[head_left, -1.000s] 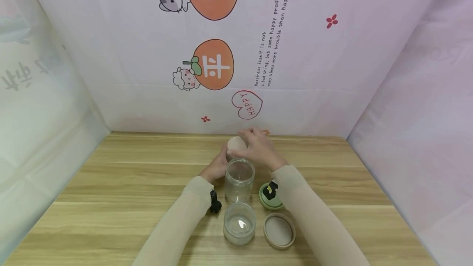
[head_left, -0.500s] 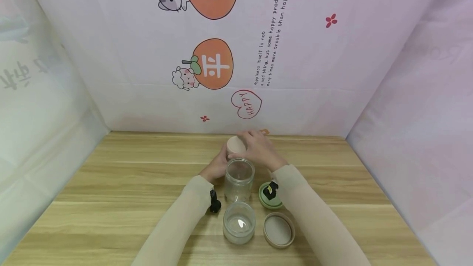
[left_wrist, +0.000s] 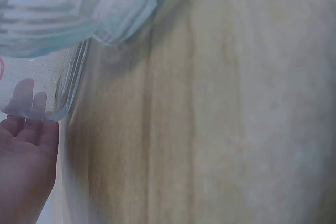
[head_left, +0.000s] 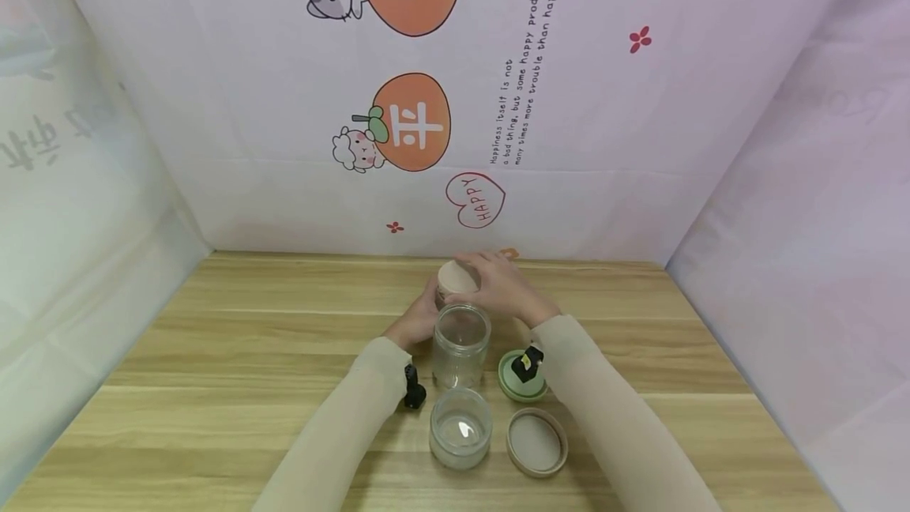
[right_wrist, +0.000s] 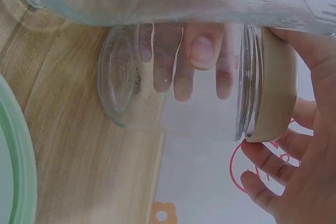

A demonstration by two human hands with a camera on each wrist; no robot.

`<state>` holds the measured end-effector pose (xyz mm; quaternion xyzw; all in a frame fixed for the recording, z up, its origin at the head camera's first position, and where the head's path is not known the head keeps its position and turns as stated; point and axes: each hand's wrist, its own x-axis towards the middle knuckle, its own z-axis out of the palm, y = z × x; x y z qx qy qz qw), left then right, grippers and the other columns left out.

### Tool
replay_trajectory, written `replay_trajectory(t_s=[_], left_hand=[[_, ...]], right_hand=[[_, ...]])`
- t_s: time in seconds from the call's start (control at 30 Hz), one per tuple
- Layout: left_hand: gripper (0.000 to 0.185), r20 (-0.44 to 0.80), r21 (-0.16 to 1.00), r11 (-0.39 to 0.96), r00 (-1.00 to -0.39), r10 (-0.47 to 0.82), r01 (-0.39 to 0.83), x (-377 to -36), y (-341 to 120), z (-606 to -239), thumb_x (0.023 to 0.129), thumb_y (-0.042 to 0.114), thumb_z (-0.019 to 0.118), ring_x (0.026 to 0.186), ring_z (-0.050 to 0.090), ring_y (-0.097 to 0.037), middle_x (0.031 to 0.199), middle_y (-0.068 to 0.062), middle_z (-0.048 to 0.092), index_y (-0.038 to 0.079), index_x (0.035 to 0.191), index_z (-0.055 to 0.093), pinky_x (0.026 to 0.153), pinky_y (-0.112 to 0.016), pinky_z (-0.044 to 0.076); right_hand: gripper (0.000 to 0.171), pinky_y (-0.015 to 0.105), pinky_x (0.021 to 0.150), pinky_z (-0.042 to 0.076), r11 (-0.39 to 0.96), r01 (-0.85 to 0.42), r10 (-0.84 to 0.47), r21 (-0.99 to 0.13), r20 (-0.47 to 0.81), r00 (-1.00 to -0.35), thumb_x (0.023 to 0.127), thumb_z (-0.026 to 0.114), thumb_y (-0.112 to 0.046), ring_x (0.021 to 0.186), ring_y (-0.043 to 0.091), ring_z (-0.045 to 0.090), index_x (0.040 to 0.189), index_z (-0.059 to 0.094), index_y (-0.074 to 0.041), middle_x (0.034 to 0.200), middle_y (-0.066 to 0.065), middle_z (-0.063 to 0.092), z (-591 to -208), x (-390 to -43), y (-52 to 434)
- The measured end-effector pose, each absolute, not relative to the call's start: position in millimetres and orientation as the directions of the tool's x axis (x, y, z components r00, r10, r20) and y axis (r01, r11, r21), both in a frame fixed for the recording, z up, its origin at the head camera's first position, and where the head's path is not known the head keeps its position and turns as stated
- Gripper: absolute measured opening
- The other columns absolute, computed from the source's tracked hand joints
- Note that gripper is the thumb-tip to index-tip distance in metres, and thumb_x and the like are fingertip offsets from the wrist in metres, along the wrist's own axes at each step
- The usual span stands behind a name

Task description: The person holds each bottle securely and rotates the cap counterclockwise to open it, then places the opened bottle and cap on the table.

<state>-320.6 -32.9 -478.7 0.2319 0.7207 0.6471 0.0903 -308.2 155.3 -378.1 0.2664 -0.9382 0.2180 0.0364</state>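
A clear glass jar (right_wrist: 202,116) stands upright at the back of the group, with a beige lid (head_left: 457,278) on its mouth. My left hand (head_left: 418,317) holds the jar from the left, and its fingers show through the glass in the right wrist view. My right hand (head_left: 503,289) grips the lid by its rim, thumb on the near side and fingers on the far side. Directly in front, a tall lidless glass jar (head_left: 459,354) hides the lower part of the held jar. In the left wrist view my left hand (left_wrist: 29,163) touches the glass low down.
Nearest me is a short lidless glass jar (head_left: 460,437). A beige lid (head_left: 537,444) lies inside up to its right, and a green lid (head_left: 522,379) lies behind that, partly covered by the right wrist camera (head_left: 527,364). A printed white cloth (head_left: 569,212) rises behind the wooden table (head_left: 284,338).
My right wrist and forearm have shifted slightly to the right, while the right fingers remain on the lid. The left hand keeps its place on the jar.
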Motion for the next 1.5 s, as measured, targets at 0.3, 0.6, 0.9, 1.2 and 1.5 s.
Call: replay_trajectory(t_s=[0.3,0.6,0.9,1.2,1.5], left_hand=[[0.098,0.166,0.977,0.049,-0.879,0.447,0.209,-321.7,-33.6,-479.6,0.084,0.006,0.08,0.145,0.027,-0.031,0.158,-0.016,0.029,0.013,0.157,0.015,0.118,-0.052,0.018],[0.104,0.18,0.973,0.051,-0.878,0.443,0.226,-316.5,-32.6,-473.4,0.083,0.004,0.08,0.146,0.026,-0.031,0.159,-0.016,0.028,0.016,0.159,0.011,0.118,-0.052,0.019],[0.104,0.179,0.976,0.034,-0.878,0.444,0.216,-315.9,-31.6,-473.8,0.083,0.002,0.079,0.145,0.028,-0.03,0.158,-0.015,0.03,0.017,0.159,0.011,0.118,-0.051,0.02],[0.089,0.145,0.975,0.093,-0.892,0.428,0.203,-315.7,-32.4,-473.0,0.086,0.006,0.079,0.143,0.031,-0.031,0.153,-0.016,0.038,0.013,0.154,0.022,0.116,-0.056,0.022],[0.091,0.071,0.975,0.163,-0.907,0.415,0.15,-315.0,-32.4,-472.7,0.085,0.026,0.082,0.14,0.037,-0.032,0.153,-0.013,0.038,0.023,0.154,0.023,0.115,-0.056,0.027]], right_hand=[[0.083,0.053,0.107,0.039,0.757,-0.524,-0.491,-0.391,0.189,-0.85,0.082,0.077,-0.057,0.135,0.031,0.042,0.148,0.05,-0.015,0.147,0.01,0.05,-378.6,-309.6,154.9],[0.08,0.047,0.098,0.047,0.725,-0.536,-0.479,-0.433,0.241,-0.844,0.081,0.078,-0.056,0.125,0.026,0.049,0.143,0.055,-0.012,0.14,0.009,0.055,-377.8,-308.7,155.9],[0.075,0.046,0.1,0.044,0.667,-0.537,-0.444,-0.516,0.304,-0.843,0.081,0.081,-0.051,0.126,0.024,0.047,0.141,0.057,-0.012,0.141,0.006,0.055,-379.3,-309.8,159.1],[0.078,0.048,0.092,0.048,0.646,-0.503,-0.399,-0.574,0.309,-0.864,0.082,0.082,-0.047,0.125,0.031,0.045,0.143,0.053,-0.007,0.142,0.013,0.052,-376.8,-308.6,163.5],[0.087,0.053,0.101,0.045,0.599,-0.437,-0.355,-0.671,0.266,-0.896,0.086,0.078,-0.045,0.129,0.033,0.044,0.152,0.038,-0.007,0.143,0.016,0.042,-379.2,-310.8,175.8]])
